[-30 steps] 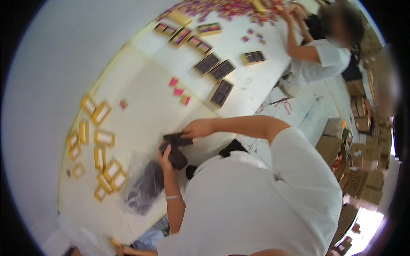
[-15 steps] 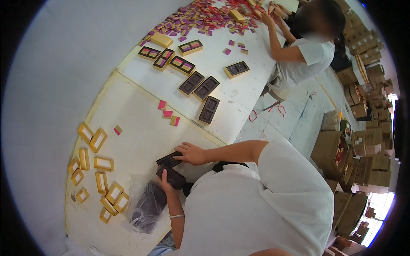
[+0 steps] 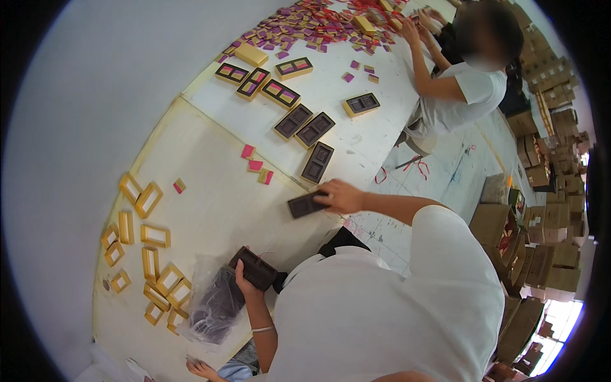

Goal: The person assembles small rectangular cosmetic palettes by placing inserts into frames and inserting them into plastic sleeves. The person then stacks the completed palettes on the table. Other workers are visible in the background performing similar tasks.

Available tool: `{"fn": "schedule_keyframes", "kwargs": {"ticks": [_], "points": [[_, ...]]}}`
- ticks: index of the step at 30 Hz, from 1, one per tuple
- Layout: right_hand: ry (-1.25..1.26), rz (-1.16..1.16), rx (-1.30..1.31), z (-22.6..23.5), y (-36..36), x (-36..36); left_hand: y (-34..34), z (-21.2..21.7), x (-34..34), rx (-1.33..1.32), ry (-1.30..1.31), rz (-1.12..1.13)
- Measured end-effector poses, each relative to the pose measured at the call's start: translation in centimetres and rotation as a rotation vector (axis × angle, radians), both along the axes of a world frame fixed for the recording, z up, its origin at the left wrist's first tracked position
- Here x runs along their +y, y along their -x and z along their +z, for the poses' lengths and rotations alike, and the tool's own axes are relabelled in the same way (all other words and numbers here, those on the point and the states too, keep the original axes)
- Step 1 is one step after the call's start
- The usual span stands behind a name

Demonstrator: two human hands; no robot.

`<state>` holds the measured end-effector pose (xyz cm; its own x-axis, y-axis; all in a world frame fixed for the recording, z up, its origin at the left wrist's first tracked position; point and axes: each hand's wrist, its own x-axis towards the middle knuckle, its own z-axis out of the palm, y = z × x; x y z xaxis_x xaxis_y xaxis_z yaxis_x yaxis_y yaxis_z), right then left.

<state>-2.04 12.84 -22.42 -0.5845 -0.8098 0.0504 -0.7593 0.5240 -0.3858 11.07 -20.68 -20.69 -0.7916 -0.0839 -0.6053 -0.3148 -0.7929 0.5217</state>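
Note:
My left hand (image 3: 249,284) is wrapped round a stack of dark brown plastic tray inserts (image 3: 259,268), held just above the near table. A single dark two-compartment tray insert (image 3: 304,205) is in my right hand (image 3: 342,196), with the fingers over its right end. It is near the seam between the two tables. Just beyond it lies a gold box with a dark insert (image 3: 317,162). Beside my left hand, a clear plastic bag (image 3: 215,309) of more dark inserts rests on the table.
Several gold frames (image 3: 154,235) lie at the left. Pink-and-gold pieces (image 3: 255,165) sit mid-table. Filled boxes (image 3: 280,93) and a heap of small purple-and-gold pieces (image 3: 305,28) cover the far table. A co-worker (image 3: 474,86) sits there. Another person's hand (image 3: 202,369) shows at lower left.
My right hand has moved away from the stack toward the table seam, carrying one insert. My left hand keeps the stack. Another person's hand has appeared at the lower left.

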Motion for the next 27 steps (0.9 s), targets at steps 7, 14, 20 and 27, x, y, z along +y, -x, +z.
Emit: {"fn": "schedule_keyframes", "kwargs": {"ticks": [7, 14, 20, 27], "points": [[-0.116, -0.335, 0.326, -0.3, 6.3, 0.7, 1.8, 1.3, 1.6, 0.014, -0.062, -0.024], [0.437, -0.142, -0.531, 5.5, 0.3, -15.0, 3.5, 2.5, -0.1, 0.092, 0.075, 0.171], [0.587, -0.146, -0.989, 8.1, -1.1, -22.4, 4.8, 5.2, -2.2, 0.21, 0.15, 0.249], [0.843, -0.462, -1.379, 7.6, -2.0, -26.5, 5.7, 5.7, -4.2, 0.205, 0.22, 0.399]]}}
